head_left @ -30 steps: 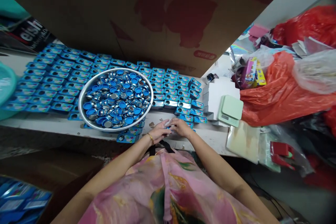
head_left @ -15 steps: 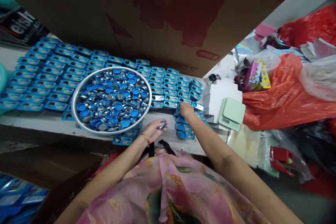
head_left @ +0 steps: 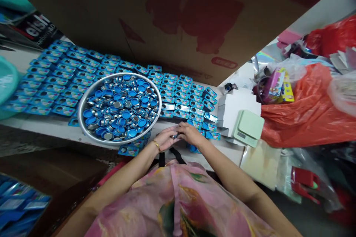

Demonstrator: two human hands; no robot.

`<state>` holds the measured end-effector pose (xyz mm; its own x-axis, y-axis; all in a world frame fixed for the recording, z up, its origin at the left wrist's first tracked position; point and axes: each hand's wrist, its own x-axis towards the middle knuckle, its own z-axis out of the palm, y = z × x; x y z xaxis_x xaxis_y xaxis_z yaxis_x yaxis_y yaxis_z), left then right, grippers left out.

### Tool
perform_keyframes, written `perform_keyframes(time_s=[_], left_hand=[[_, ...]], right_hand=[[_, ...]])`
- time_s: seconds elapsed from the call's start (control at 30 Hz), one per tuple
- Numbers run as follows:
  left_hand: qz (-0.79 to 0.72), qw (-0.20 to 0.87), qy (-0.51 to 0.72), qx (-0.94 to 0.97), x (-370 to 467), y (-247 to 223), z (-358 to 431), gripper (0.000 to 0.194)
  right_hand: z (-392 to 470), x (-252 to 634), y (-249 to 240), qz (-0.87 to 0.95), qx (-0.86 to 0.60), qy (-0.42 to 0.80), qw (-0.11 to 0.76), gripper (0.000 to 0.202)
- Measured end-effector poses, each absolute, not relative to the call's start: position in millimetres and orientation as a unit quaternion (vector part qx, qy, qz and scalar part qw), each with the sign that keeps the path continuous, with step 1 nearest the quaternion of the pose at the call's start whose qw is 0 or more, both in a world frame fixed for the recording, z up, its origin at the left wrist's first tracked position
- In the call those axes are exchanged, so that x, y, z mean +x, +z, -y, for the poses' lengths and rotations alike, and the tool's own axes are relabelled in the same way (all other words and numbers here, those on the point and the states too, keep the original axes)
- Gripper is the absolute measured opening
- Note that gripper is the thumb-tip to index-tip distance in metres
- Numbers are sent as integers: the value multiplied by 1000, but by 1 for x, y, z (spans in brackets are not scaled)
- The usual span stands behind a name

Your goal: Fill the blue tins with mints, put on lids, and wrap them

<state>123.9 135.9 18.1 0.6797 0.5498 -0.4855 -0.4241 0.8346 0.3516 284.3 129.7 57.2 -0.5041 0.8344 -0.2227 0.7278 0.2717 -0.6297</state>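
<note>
Small round metal caps [head_left: 174, 136] lie in the curled fingers of my left hand [head_left: 164, 140], which has a gold bangle at the wrist. My right hand [head_left: 190, 134] meets it, its fingertips pinched together at those caps; exactly what sits between them is partly hidden. To the left stands a wide metal bowl [head_left: 81, 121], heaped with blue-and-silver round caps [head_left: 126, 114]. Blue printed packs [head_left: 181, 107], many with a round opening, stand in rows behind and beside my hands. A few more packs [head_left: 213, 135] lie just past my right hand.
A tall cardboard box [head_left: 172, 14] walls off the back of the table. At the right are a pale green scale [head_left: 248, 127] on white card, a red plastic bag [head_left: 300, 114] and a red tool [head_left: 305, 181]. A teal basin [head_left: 8, 81] stands far left.
My right hand has come from the blue packs back and left to meet my left hand at the caps. The left hand stays nearly in place. The view has shifted slightly.
</note>
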Motion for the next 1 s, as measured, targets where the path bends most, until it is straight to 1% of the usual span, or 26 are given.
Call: perform_keyframes(time_s=[0.13, 0.2, 0.27, 0.33, 0.37, 0.43, 0.57, 0.63, 0.73, 0.87, 0.93, 1.0], left_hand=[[-287, 924, 228, 104, 133, 23, -134, 38], [-305, 919, 228, 101, 136, 23, -136, 36], [-343, 902, 242, 102, 136, 21, -139, 31], [-388, 877, 263, 107, 136, 17, -142, 22], [-407, 865, 273, 109, 135, 16, -143, 19], [-426, 852, 285, 106, 135, 13, -142, 16], [-432, 847, 293, 97, 137, 17, -138, 22], [-431, 845, 302, 94, 141, 22, -140, 24], [-413, 848, 319, 89, 149, 29, -146, 29], [-378, 863, 327, 71, 156, 30, -153, 37], [-369, 870, 322, 61, 155, 26, -155, 40], [-365, 874, 314, 60, 153, 21, -156, 42]], right_hand=[[-125, 299, 48, 787, -508, 344, 68, 21], [-130, 313, 44, 767, -542, 332, 86, 22], [-141, 327, 41, 736, -591, 311, 113, 22], [-156, 339, 40, 696, -648, 286, 117, 21], [-164, 343, 40, 681, -672, 273, 100, 21], [-181, 346, 40, 662, -707, 246, 30, 22], [-210, 338, 39, 641, -723, 225, -125, 41], [-222, 334, 38, 636, -712, 246, -169, 47], [-235, 333, 38, 630, -700, 270, -200, 47], [-230, 340, 42, 638, -699, 262, -190, 51], [-216, 339, 45, 660, -696, 249, -136, 45], [-197, 333, 49, 701, -665, 254, -51, 34]])
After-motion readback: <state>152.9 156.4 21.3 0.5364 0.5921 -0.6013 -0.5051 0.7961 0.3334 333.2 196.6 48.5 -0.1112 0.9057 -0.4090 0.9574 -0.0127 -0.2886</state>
